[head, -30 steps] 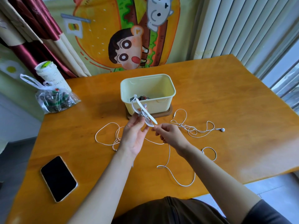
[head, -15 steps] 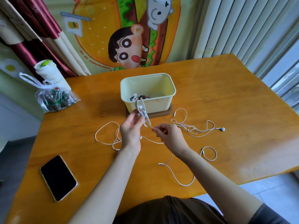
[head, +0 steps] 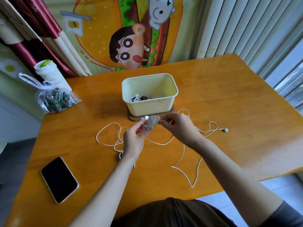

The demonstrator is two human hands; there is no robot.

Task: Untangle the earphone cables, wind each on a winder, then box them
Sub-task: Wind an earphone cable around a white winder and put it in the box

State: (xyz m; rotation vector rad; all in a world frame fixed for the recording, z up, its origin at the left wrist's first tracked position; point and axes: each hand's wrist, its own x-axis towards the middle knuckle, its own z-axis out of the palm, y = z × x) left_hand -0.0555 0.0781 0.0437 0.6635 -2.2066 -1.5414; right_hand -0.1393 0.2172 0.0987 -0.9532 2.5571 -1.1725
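Note:
My left hand (head: 133, 138) holds a small white winder (head: 151, 122) with cable wound on it, just in front of the pale yellow box (head: 150, 104). My right hand (head: 178, 126) pinches the white earphone cable (head: 182, 154) right beside the winder. The rest of that cable trails in loops over the table towards me. More white cable (head: 106, 136) lies in loose loops to the left, and an earbud (head: 226, 130) lies at the right. In the box lie a white earbud and a dark bundle with red (head: 141, 98).
A black phone (head: 59, 179) lies face up at the near left. A clear plastic bag (head: 55, 100) and a white cup (head: 48, 71) stand at the far left edge. The box rests on a brown coaster (head: 171, 112). The table's right edge drops to a tiled floor.
My right hand has moved up and right, past the winder, drawing the cable with it. The winder has turned in my left hand. The loose cable near me has shifted.

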